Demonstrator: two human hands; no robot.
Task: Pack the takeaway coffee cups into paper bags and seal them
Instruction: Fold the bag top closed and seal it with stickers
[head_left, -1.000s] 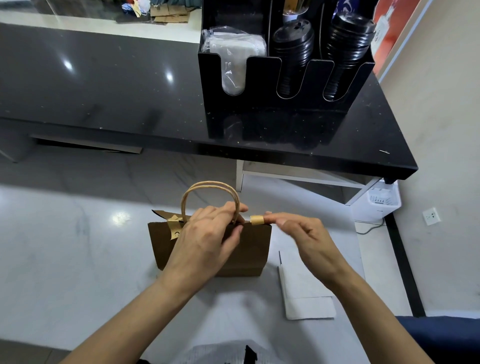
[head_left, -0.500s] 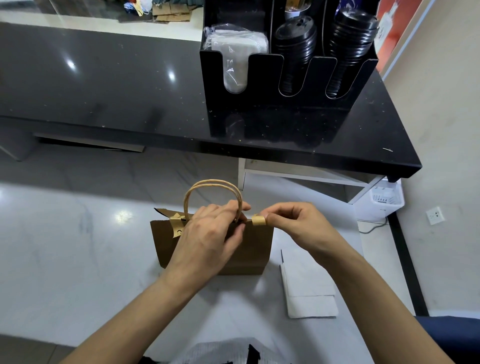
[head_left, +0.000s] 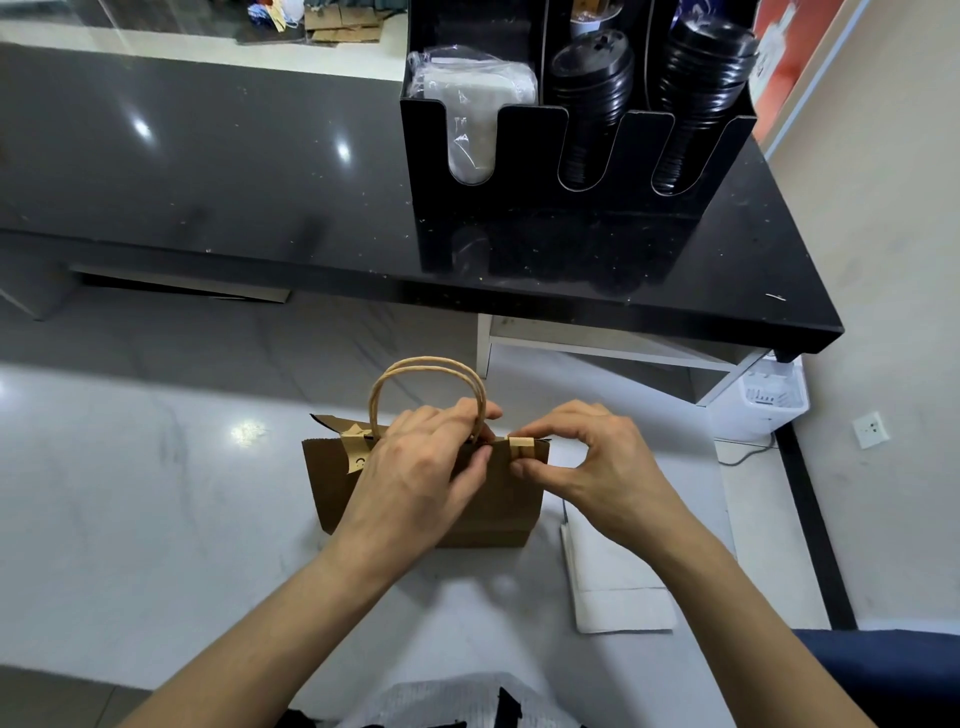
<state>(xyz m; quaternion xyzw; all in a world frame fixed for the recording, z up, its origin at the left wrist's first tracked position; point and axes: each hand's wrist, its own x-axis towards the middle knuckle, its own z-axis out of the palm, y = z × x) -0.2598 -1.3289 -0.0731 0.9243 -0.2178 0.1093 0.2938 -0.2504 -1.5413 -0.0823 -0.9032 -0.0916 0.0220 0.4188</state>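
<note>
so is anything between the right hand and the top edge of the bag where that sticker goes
Nothing visible. The right hand already pinches the tan sticker, folded over the top edge of the paper bag. The left hand grips the bag beside it at the handles, clear of the sticker.

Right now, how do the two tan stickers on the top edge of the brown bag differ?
The left sticker sits crooked and partly lifted, with a dark mark on it; the right sticker lies folded squarely over the edge. The left sticker is untouched, while the right hand pinches beside the right sticker and the left hand grips the bag top. Both are tan and straddle the bag's top edge.
</note>
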